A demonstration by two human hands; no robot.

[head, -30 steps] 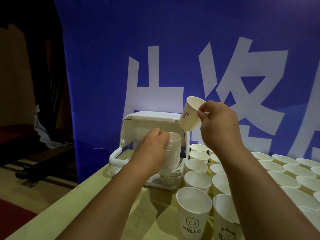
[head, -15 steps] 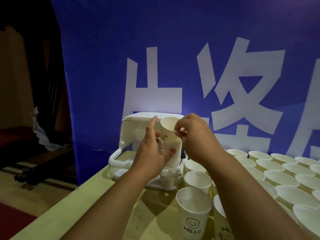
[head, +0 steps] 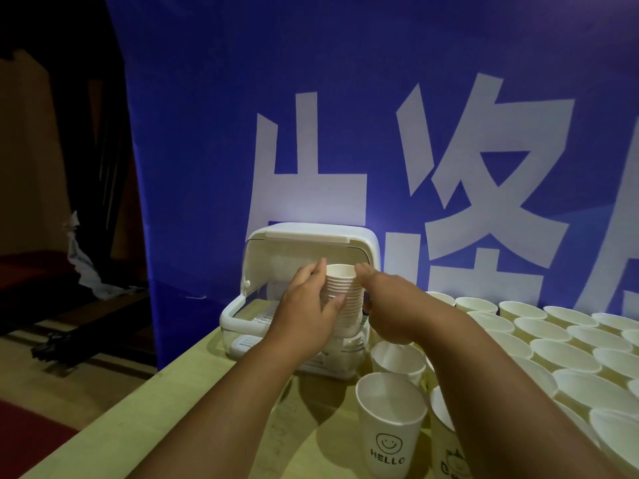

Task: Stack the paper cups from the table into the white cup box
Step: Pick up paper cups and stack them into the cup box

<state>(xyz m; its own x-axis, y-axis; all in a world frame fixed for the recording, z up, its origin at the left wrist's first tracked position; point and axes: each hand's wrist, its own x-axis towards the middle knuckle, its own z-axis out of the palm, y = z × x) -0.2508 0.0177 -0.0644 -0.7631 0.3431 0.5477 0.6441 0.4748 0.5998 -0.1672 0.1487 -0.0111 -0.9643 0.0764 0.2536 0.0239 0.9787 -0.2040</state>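
A white cup box (head: 307,243) with its clear lid swung up stands at the far left of the wooden table. Inside it rises a stack of nested paper cups (head: 342,288). My left hand (head: 307,305) wraps the stack's left side, thumb across the front. My right hand (head: 390,305) touches the stack's right side near the top rim; its fingers are mostly hidden behind the hand. Several loose paper cups (head: 567,350) stand upright in rows to the right. A cup printed HELLO (head: 390,426) is nearest me.
A blue banner (head: 345,115) with large white characters hangs right behind the table. The table's left edge (head: 166,375) drops to a dark floor with a black stand and crumpled white cloth (head: 79,257). Bare tabletop lies in front of the box.
My right hand brought a cup down from above the box onto the stack, where it now sits fully nested. My left hand stayed on the stack throughout.
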